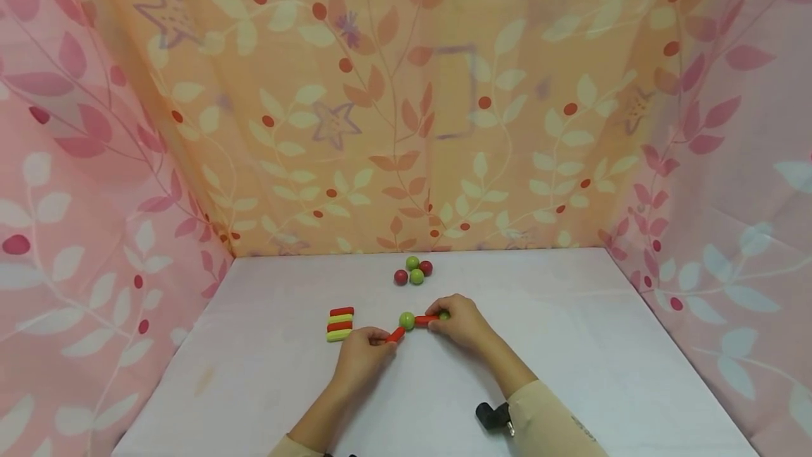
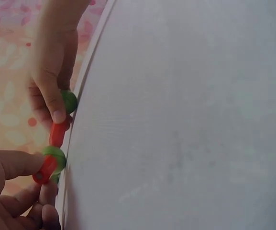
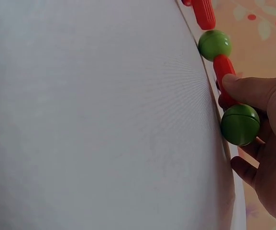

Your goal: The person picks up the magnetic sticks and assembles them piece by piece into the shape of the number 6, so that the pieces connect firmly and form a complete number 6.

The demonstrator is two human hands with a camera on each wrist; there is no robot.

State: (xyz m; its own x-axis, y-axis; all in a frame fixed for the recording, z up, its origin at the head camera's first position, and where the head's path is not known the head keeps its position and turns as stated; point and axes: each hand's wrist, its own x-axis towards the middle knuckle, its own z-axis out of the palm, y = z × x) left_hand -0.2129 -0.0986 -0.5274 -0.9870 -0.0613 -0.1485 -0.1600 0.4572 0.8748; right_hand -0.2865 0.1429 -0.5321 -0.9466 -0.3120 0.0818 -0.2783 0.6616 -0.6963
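Note:
My right hand [image 1: 462, 323] pinches a red rod [image 3: 222, 72] between thumb and fingers. One green ball [image 3: 215, 45] sits at that rod's far end and another green ball [image 3: 240, 125] at its near end, beside the palm. My left hand [image 1: 364, 358] pinches a second red rod [image 1: 396, 335], whose tip lies close to the middle green ball [image 1: 407, 320]. Whether that tip touches the ball or is joined to it, I cannot tell. In the left wrist view this red rod [image 2: 45, 170] overlaps the ball, with thumb and fingertips on it.
Left of the hands, red and yellow-green rods [image 1: 340, 326] lie stacked side by side on the white table [image 1: 266, 386]. Farther back, red and green balls [image 1: 416, 276] form a cluster. A black object [image 1: 493, 416] lies by the right sleeve. Patterned curtains [image 1: 406, 182] enclose the table.

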